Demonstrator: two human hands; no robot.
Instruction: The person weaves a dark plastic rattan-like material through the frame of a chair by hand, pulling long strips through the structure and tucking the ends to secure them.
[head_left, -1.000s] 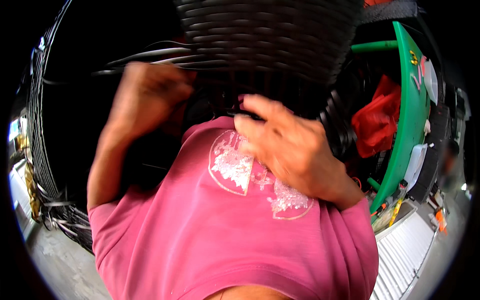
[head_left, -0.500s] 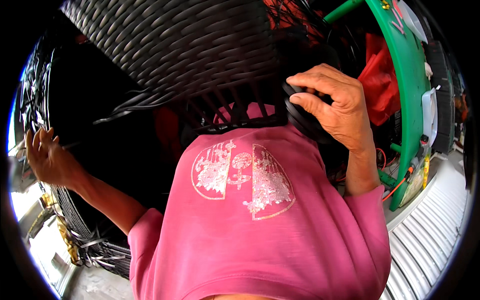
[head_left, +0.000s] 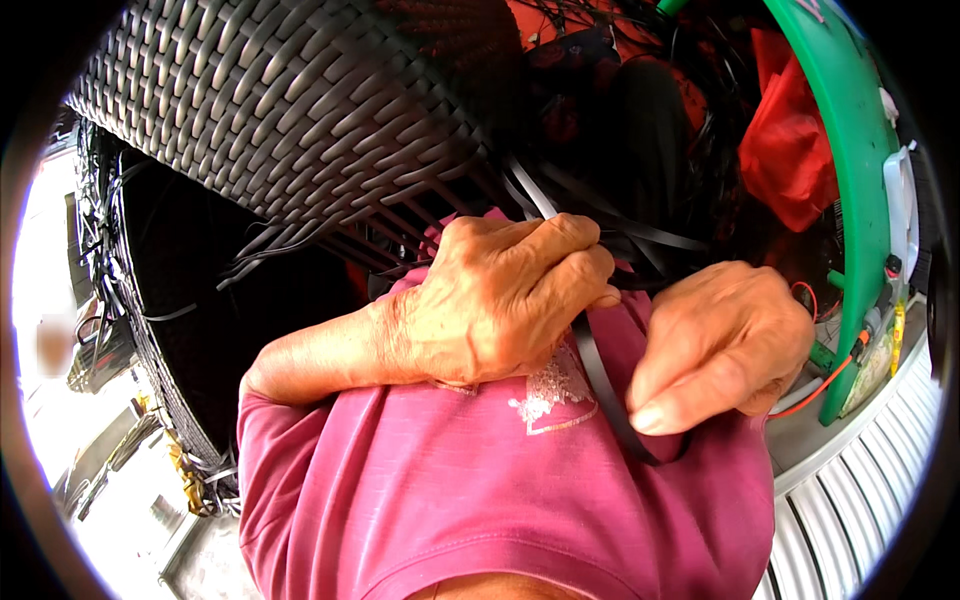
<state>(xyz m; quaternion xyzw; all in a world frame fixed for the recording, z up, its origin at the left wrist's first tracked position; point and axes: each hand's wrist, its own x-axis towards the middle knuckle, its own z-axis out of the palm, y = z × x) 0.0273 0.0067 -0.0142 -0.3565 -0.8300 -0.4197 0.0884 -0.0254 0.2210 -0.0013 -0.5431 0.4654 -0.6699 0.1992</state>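
A dark woven wicker piece (head_left: pixel 290 100) leans over my lap, its lower edge ending in bare ribs and loose strand ends. My left hand (head_left: pixel 510 295) is in front of my chest near that edge, fingers closed around a flat black plastic strip (head_left: pixel 598 385). From this hand the strip runs up toward the weave and also hangs down in a curve to the right. There my right hand (head_left: pixel 725 340) is closed on the strip, thumb pressed against the fingers. Its fingertips are partly hidden.
A green curved frame (head_left: pixel 850 170) stands on the right, beside a red plastic bag (head_left: pixel 790 140). Loose black strands lie at the far right. Another large dark woven piece (head_left: pixel 165 330) is on the left. A ridged pale surface (head_left: pixel 850 510) lies at lower right.
My left hand has come in from the far left, where it was open, and closed on the strip. My right hand has moved down from the dark coiled strip. The wicker piece appears shifted left.
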